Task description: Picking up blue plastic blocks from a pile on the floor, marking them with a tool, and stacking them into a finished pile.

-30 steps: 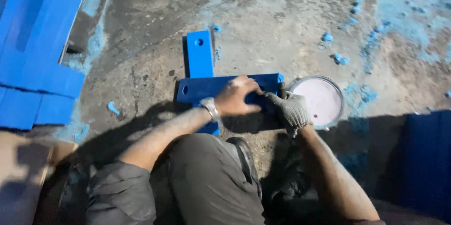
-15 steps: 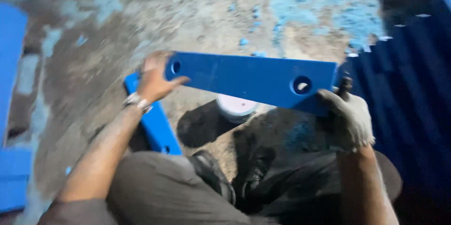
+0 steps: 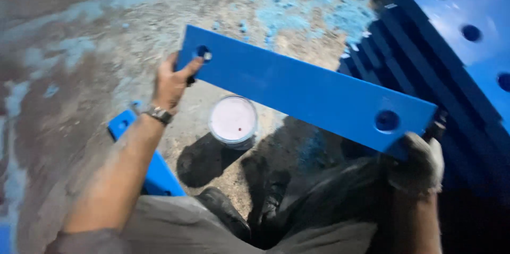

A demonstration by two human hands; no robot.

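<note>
Head view showed the blue plank (image 3: 308,87) lying crosswise, left hand (image 3: 171,81) gripping one end, gloved right hand (image 3: 419,161) the other.

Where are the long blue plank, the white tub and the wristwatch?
blue plank (image 3: 297,87), head view, middle of its flat face.
white tub (image 3: 232,119), head view, centre of its pale top.
wristwatch (image 3: 158,114), head view, band on the left wrist.

2 hands: 1 bare left hand (image 3: 171,83), 1 gloved right hand (image 3: 419,162). 1 blue board (image 3: 303,92) with 2 holes. 1 white tub (image 3: 232,121). 1 blue bar (image 3: 144,154) on the floor. 1 stack of blue boards (image 3: 457,47). 1 wristwatch (image 3: 158,114).
</note>
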